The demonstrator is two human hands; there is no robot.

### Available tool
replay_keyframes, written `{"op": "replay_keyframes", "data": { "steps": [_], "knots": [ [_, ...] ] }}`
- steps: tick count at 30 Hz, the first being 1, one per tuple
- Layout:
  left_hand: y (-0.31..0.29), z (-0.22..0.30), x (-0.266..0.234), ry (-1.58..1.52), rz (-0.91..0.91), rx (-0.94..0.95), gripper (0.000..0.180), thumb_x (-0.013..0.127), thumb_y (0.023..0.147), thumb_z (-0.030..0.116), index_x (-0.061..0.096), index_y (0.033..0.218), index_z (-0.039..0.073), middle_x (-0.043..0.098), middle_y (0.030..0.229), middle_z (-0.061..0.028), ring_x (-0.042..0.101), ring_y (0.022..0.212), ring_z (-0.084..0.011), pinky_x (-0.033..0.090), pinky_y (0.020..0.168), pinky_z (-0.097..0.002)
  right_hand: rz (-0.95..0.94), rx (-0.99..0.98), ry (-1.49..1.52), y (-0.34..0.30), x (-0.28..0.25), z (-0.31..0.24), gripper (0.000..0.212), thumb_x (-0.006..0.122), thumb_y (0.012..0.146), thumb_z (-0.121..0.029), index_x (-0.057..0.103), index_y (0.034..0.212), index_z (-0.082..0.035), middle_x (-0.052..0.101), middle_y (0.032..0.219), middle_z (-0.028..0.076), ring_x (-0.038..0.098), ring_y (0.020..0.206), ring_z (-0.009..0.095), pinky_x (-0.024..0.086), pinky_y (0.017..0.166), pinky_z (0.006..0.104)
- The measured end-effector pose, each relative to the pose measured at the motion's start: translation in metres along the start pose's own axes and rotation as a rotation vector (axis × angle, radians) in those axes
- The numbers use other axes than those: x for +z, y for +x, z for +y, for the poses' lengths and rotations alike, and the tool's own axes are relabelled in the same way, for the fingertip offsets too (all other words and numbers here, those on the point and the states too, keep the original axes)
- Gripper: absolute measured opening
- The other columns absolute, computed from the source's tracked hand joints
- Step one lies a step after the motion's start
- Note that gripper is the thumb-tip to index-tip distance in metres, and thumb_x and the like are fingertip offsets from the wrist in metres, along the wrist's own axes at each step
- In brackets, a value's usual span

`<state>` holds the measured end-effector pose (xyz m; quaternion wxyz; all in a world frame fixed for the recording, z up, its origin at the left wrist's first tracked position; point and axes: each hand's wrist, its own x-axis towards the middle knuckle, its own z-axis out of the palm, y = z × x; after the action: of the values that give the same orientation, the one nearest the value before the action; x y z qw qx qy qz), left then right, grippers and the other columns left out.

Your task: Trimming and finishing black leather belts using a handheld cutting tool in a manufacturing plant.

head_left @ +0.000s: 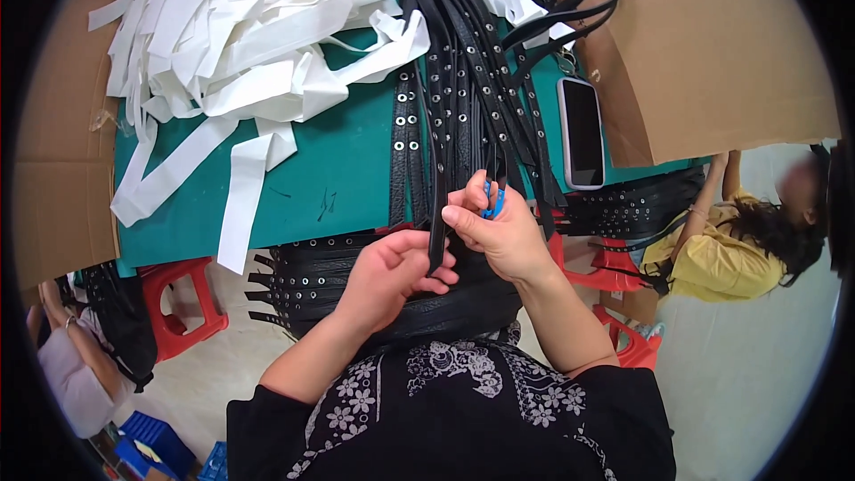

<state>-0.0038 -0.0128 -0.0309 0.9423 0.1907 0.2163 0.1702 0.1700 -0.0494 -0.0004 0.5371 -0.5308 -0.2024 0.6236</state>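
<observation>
A black strap (437, 205) with a row of metal eyelets runs down from the bundle of straps (468, 62) on the green table. My left hand (392, 272) curls its fingers around the strap's pointed lower end. Small scissors with blue finger loops (492, 199) sit in my right hand (508, 232), their blades partly hidden by the fingers. The thumb of that hand presses at the strap's edge, just above my left fingers. More black eyelet straps (312, 281) lie across my lap, below the table edge.
White fabric strips (249, 27) are heaped at the left of the green table (356, 160). A phone (582, 134) lies at right, beside a cardboard box (712, 53). Red stools (183, 303) stand beyond. A person in yellow (730, 249) sits at right, another (80, 374) at left.
</observation>
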Motion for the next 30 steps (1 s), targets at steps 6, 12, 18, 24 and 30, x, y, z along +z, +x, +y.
{"op": "replay_keyframes", "data": {
  "steps": [6,12,18,24,30],
  "knots": [
    [-0.013,-0.014,0.013,0.614,0.322,0.432,0.018,0.065,0.076,0.001,0.059,0.092,-0.003,0.064,0.079,-0.0096,0.063,0.067,-0.0150,0.051,0.058,-0.0241,0.051,-0.103,-0.095,-0.001,0.004,-0.003,0.030,0.062,0.079,-0.001,0.035,0.074,-0.011,0.053,0.077,0.004,0.041,0.051,0.003,0.029,0.040,0.0160],
    [-0.018,0.004,0.018,1.200,0.249,0.815,0.012,0.067,0.073,-0.001,0.060,0.083,-0.003,0.064,0.072,-0.0112,0.064,0.062,-0.0179,0.051,0.055,-0.0252,-0.005,-0.659,-1.038,-0.034,-0.034,-0.010,0.035,0.047,0.088,-0.033,0.042,0.095,0.001,0.050,0.074,0.011,0.046,0.056,0.018,0.038,0.051,0.0270],
    [-0.010,0.009,0.029,1.360,0.251,1.046,0.018,0.074,0.068,0.011,0.060,0.077,0.002,0.062,0.066,-0.0086,0.059,0.053,-0.0193,0.045,0.046,-0.0255,-0.124,-0.753,-1.235,-0.048,-0.023,-0.015,0.024,0.052,0.085,-0.025,0.052,0.085,0.000,0.050,0.064,0.010,0.050,0.051,0.023,0.038,0.046,0.0305],
    [-0.009,0.010,0.034,1.354,0.237,1.026,0.015,0.072,0.069,0.007,0.060,0.076,0.001,0.061,0.065,-0.0099,0.059,0.052,-0.0196,0.045,0.047,-0.0249,-0.085,-0.732,-1.193,-0.038,-0.018,-0.008,0.025,0.055,0.083,-0.028,0.054,0.085,-0.003,0.054,0.066,0.007,0.056,0.057,0.025,0.042,0.049,0.0327],
    [-0.008,0.013,0.037,1.317,0.238,0.995,0.015,0.071,0.070,0.009,0.060,0.075,0.001,0.060,0.063,-0.0091,0.056,0.050,-0.0190,0.042,0.045,-0.0249,-0.126,-0.782,-1.175,-0.029,-0.015,-0.009,0.026,0.055,0.083,-0.030,0.054,0.083,-0.003,0.053,0.065,0.007,0.055,0.055,0.025,0.041,0.048,0.0334]
  ]
}}
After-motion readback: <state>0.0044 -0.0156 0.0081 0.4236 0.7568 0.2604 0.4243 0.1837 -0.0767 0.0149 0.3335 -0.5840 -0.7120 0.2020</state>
